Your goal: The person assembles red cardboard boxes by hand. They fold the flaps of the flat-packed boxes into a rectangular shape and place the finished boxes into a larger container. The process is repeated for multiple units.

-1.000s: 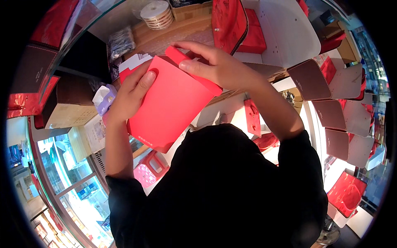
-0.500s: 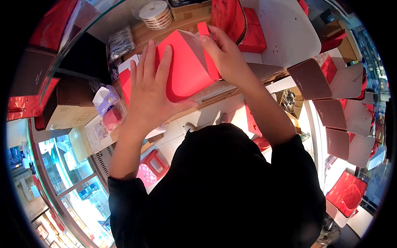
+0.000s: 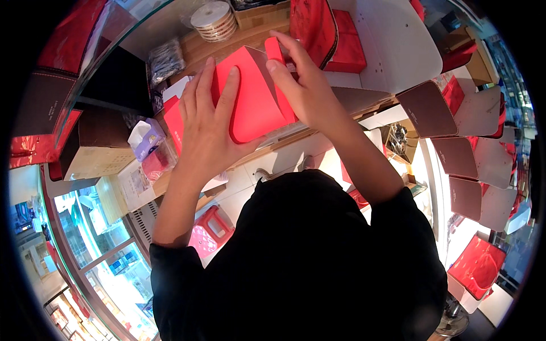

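A bright red folding carton (image 3: 257, 105) lies tilted on the wooden counter in front of me. My left hand (image 3: 206, 122) rests over its left part, fingers stretched out and spread. On the box's right side, my right hand (image 3: 307, 88) pinches a narrow red end flap (image 3: 274, 50) between thumb and fingers. The end of the box there is partly hidden behind that hand. White paper or card (image 3: 177, 88) shows just beyond my left fingers.
Stacked ribbon spools (image 3: 213, 21) and a clear bag of small items (image 3: 166, 59) stand at the back. Red gift bags (image 3: 346, 45) sit at the back right. A tissue pack (image 3: 147, 136) is at the left. Below the counter is a pink stool (image 3: 215, 226). Open brown-lidded boxes (image 3: 426, 108) line the right.
My right hand has moved slightly left and inward with the flap, and the end of the box has narrowed. My left hand stays on the box.
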{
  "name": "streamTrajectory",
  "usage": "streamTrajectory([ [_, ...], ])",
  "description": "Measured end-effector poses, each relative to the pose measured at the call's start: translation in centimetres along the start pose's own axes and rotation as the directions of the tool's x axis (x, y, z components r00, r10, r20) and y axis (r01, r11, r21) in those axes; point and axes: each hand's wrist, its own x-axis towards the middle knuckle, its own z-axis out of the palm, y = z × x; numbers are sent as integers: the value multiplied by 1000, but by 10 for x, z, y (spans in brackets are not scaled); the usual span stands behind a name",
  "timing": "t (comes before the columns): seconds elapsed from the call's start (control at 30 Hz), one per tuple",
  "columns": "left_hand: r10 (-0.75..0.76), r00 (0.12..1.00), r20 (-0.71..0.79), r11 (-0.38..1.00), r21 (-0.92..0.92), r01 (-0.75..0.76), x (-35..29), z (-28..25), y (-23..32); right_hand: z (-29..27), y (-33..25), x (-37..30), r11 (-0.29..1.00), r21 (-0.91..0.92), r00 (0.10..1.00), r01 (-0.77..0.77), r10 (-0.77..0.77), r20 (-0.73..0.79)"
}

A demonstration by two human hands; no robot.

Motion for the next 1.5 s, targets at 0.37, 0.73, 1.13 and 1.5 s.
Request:
streamTrajectory([
  [0.37,50,998,-29,999,6,-50,0,-1,0,5,11,0,997,-20,997,73,-72,22],
  [0.73,69,997,-38,998,4,-69,-1,-1,1,10,10,3,986,156,998,59,-53,-39],
  [1.13,78,996,-41,997,16,-78,-1,2,2,9,12,1,992,113,999,50,-52,15],
  [1.5,70,994,-81,998,2,-70,-2,8,5,5,2,-2,969,-142,979,202,-200,26],
])
